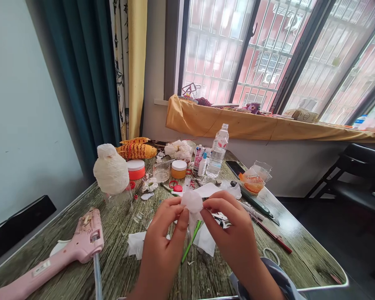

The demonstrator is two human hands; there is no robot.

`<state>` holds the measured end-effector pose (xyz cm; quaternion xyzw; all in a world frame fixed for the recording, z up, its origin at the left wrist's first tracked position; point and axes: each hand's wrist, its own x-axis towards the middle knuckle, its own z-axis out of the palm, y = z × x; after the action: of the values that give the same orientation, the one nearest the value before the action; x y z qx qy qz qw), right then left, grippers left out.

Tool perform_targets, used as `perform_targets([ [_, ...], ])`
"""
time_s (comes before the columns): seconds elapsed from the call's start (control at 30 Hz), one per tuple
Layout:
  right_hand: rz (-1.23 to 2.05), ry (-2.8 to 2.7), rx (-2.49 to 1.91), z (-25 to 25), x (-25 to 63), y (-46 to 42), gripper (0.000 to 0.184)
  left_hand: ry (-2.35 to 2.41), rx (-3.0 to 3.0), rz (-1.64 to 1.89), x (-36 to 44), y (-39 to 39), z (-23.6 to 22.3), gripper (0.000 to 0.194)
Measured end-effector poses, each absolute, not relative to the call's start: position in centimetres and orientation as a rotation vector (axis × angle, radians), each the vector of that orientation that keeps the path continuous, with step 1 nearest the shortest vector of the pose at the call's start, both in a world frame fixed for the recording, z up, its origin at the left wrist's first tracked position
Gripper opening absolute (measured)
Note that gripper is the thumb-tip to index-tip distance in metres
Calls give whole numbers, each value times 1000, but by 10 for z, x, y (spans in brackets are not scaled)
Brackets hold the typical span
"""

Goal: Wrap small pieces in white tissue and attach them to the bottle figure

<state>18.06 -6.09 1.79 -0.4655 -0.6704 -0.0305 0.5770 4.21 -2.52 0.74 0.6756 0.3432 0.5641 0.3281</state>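
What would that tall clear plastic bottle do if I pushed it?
The tall clear plastic bottle would probably tip if pushed near its top, since it's narrow for its height. Its glossy sides might feel slippery. The see-through walls look thin, so squeezing could dent them.

Looks like a small craft workspace; cannot say whether inside a home or a studio. Reads as such from a grey-brown wood-grain table (118, 250) strewn with scraps of thin white sheet (206, 241), a pink pistol-shaped glue gun (85, 245), a red tub with a white lid (136, 171) and an orange fish-shaped ornament (140, 151). Has a domestic touch in a long dark-teal fabric curtain (78, 83) and a wide dark-framed sliding window (212, 54).
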Motion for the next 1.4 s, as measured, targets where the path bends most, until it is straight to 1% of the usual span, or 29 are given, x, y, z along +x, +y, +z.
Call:
perform_targets([
  [0.17, -49, -1624, -1043, 18, 175, -65, 11, 960, 1761, 1573, 44, -26, 4, 20],
  [0.3, -44, -1706, -1035, 19, 173, -67, 29, 984, 1725, 1581, 43, -26, 6, 19],
  [0.33, -57, -1712, -1038, 19, 173, -66, 30, 992, 1717, 1567, 42, -26, 6, 20],
  [0.4, -92, -1709, -1035, 18, 173, -65, 30, 1005, 1703, 1539, 42, -25, 6, 22],
  [0.53, -132, -1693, -1006, 17, 176, -61, 21, 975, 1649, 1519, 42, -25, 6, 22],
  [0.8, -100, -1666, -971, 23, 181, -65, 20, 570, 1382, 1287, 45, -27, 9, 18],
  [1.0, -62, -1583, -1029, 27, 181, -67, 13, 460, 1268, 1193, 45, -26, 7, 20],
  [1.2, -122, -1592, -993, 25, 178, -68, 17, 442, 1302, 1200, 46, -27, 8, 17],
  [1.4, -84, -1673, -959, 26, 177, -72, 20, 525, 1265, 1245, 47, -25, 4, 21],
])
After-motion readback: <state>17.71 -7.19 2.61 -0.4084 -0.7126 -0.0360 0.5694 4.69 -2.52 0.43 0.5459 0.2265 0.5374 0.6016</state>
